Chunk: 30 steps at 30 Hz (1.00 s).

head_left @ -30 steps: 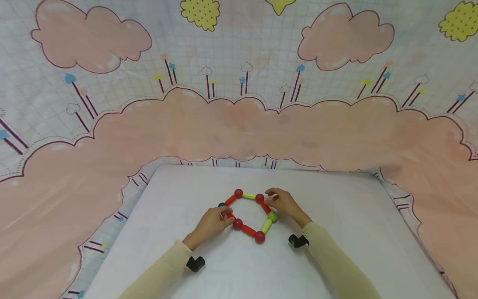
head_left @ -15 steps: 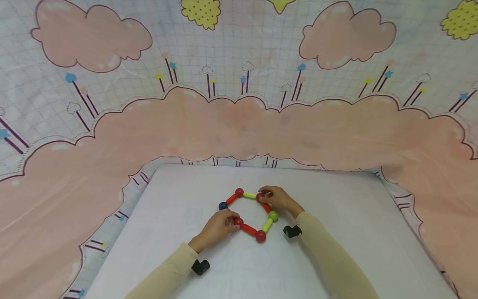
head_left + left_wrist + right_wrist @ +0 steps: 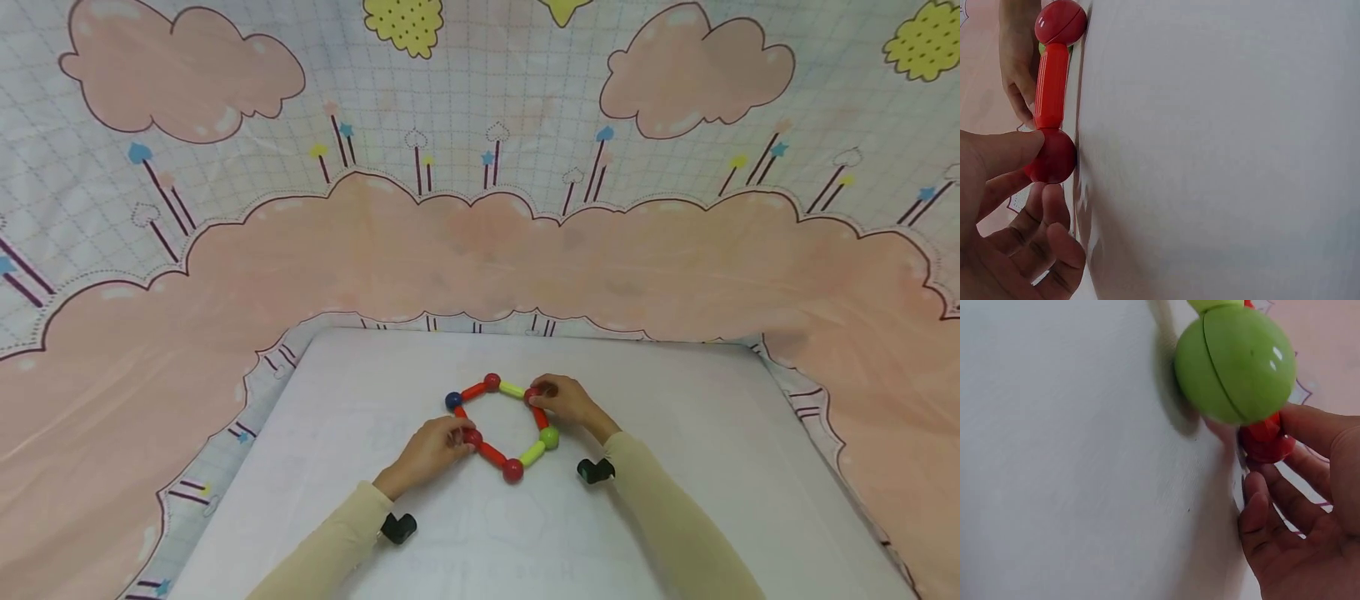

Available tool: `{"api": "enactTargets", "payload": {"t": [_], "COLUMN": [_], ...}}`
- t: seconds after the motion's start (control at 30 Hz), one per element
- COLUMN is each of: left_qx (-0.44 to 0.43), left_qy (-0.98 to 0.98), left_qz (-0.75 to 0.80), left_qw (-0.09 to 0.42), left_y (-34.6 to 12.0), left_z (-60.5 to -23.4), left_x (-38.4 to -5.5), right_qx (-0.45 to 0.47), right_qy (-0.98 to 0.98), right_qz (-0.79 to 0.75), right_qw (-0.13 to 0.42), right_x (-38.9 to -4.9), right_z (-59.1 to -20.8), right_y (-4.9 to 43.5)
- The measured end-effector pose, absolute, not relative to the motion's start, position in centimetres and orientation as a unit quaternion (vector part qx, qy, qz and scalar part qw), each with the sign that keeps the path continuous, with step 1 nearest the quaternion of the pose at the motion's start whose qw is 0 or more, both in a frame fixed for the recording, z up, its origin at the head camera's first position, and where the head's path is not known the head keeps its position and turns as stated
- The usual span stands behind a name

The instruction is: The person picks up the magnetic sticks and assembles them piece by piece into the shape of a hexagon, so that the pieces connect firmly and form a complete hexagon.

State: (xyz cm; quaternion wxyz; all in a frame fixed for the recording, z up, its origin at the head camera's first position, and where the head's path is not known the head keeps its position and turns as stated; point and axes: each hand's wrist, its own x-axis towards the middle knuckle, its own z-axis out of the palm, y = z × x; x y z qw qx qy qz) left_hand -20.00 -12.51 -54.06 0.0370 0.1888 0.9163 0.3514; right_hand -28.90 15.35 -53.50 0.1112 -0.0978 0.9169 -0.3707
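Observation:
On the white tabletop lies a closed ring of red and yellow-green rods joined by balls. My left hand (image 3: 433, 450) pinches the red ball (image 3: 1054, 157) at the ring's near left between thumb and fingers. A red rod (image 3: 1052, 84) runs from it to another red ball (image 3: 513, 470) at the front. At the far right corner, my right hand (image 3: 566, 398) pinches a red ball (image 3: 1269, 445), partly hidden by the fingers. The green ball (image 3: 1235, 365) sits nearest the right wrist camera. A blue ball (image 3: 453, 402) marks the left corner, and a red ball (image 3: 492, 382) the back.
The white tabletop (image 3: 675, 467) extends around the ring on every side. Behind and beside it hangs a cloth (image 3: 480, 258) printed with clouds. Each wrist carries a small black device, one at the left wrist (image 3: 398, 528) and one at the right (image 3: 596, 471).
My right hand has closed the gap to the far right red ball and taken hold of it. The left hand's grip has shifted onto the near left ball. The ring has turned slightly clockwise.

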Motion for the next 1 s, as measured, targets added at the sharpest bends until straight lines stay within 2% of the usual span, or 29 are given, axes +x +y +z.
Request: {"api": "enactTargets", "payload": {"t": [0.5, 1.0], "left_qx": [0.17, 0.151], "left_qy": [0.933, 0.932], "left_qz": [0.316, 0.327], "left_qw": [0.033, 0.028], "left_y": [-11.6, -12.2], "left_z": [-53.7, -53.6], "left_x": [-20.7, -22.2], "right_qx": [-0.085, -0.078], "right_qy": [0.917, 0.921], "right_qz": [-0.376, -0.376], "right_qw": [0.105, 0.062], "right_x": [-28.1, -26.5], "right_z": [-53.7, -53.7], "right_y": [16.1, 17.5]}}
